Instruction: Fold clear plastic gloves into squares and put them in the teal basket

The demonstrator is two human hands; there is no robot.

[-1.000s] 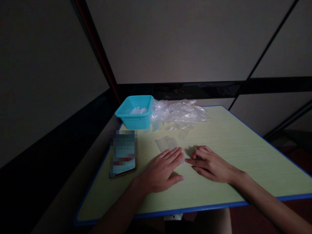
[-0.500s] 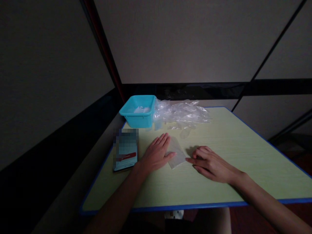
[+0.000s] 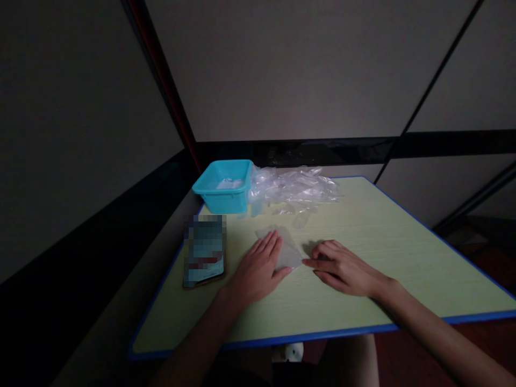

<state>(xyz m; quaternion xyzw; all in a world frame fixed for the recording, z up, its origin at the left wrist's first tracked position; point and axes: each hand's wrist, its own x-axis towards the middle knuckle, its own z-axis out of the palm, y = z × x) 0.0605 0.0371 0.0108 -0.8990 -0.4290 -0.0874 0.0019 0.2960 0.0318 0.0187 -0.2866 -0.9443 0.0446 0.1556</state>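
Note:
A small translucent plastic bag (image 3: 288,251) lies flat on the light yellow-green table (image 3: 387,236). My left hand (image 3: 260,269) rests palm down on the bag's left part, fingers stretched out and thumb apart, hiding some of it. On the other side, my right hand (image 3: 341,269) touches the bag's right corner with the tip of its index finger. The other right fingers are loosely bent and spread, and nothing is held in them.
A turquoise basket (image 3: 226,201) with something white inside stands at the back left. Beside it lies a heap of clear plastic bags (image 3: 300,187). A phone (image 3: 205,250) lies left of my left hand. Blue edging (image 3: 306,337) borders the table.
My left hand has slid slightly down over the bag, and a bag corner now shows beyond its fingertips. My right index finger still touches the right corner. The view has shifted slightly.

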